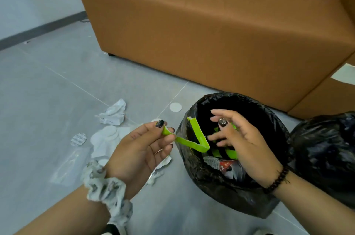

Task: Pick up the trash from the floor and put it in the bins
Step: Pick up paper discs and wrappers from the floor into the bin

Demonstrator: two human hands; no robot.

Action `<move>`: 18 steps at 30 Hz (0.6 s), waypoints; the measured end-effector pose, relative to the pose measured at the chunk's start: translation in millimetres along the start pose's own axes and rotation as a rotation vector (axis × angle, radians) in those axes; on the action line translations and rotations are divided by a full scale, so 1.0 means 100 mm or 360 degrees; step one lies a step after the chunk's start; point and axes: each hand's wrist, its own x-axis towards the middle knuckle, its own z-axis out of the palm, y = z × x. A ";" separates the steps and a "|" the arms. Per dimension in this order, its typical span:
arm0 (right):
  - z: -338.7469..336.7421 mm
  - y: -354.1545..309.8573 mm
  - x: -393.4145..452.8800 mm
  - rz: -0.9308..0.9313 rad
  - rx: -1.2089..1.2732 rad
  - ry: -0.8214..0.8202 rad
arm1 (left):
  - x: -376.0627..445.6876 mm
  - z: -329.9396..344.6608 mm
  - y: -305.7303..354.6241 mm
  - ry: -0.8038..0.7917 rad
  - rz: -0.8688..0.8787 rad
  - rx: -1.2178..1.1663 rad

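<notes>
Pinching one end of a green strip between thumb and forefinger, the left hand holds it right at the rim of the black-lined bin, so the rest folds over into the opening. Looks sticky, like tape, which is probably why the right hand hovers over the bin mouth with fingers spread, touching more green loops inside to peel them loose. Plenty left on the floor: crumpled paper at ten o'clock from the bin, white round pads at nine. A second bin sits at three.
</notes>
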 end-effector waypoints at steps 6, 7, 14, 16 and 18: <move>0.24 0.01 -0.11 -0.0227 -0.0227 -0.0136 | 0.04 0.01 -0.08 -0.0030 -0.0063 -0.0028; 0.21 0.04 -0.11 -0.0163 -0.0154 -0.0071 | 0.04 0.00 -0.09 -0.0039 -0.0067 0.0001; -0.19 0.35 -0.02 0.0192 -0.0311 0.0292 | 0.28 -0.59 -0.27 0.0383 -0.0101 0.0255; -0.21 0.49 -0.05 0.0292 -0.0443 0.0241 | 0.40 -0.89 -0.39 0.0578 -0.0161 0.0285; -0.18 0.56 -0.10 0.0308 -0.0533 0.0195 | 0.51 -1.14 -0.51 0.0685 -0.0223 0.0388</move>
